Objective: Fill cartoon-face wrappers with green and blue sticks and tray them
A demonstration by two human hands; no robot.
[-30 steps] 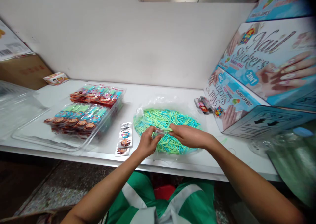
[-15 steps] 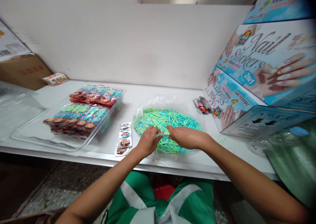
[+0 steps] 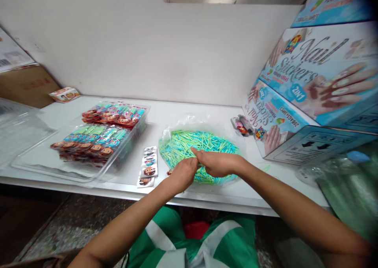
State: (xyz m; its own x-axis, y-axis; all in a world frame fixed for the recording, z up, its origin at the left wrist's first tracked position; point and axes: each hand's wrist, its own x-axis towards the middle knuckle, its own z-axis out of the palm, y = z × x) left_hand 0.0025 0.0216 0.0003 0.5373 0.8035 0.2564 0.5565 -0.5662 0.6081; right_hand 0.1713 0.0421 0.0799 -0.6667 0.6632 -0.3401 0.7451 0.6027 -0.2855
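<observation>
A heap of thin green and blue sticks (image 3: 180, 146) lies on a clear plastic bag on the white table (image 3: 195, 114). My left hand (image 3: 183, 173) and my right hand (image 3: 214, 162) meet over the heap's near edge, fingers pinched together. Both close on a small clear packet, mostly hidden between them; a bit of a printed face shows at the left hand's edge. A strip of cartoon-face stickers (image 3: 149, 166) lies just left of my left hand.
A clear tray (image 3: 44, 161) at the left holds two rows of packed cartoon-face items (image 3: 94, 140). Tilted "Nail Stickers" boxes (image 3: 313, 82) fill the right side. A few small packets (image 3: 242, 126) lie beside them. A cardboard box (image 3: 26, 84) stands far left.
Both hands have slid a little left and closer together, and the fingers have closed more tightly. The packet between them is now almost fully covered.
</observation>
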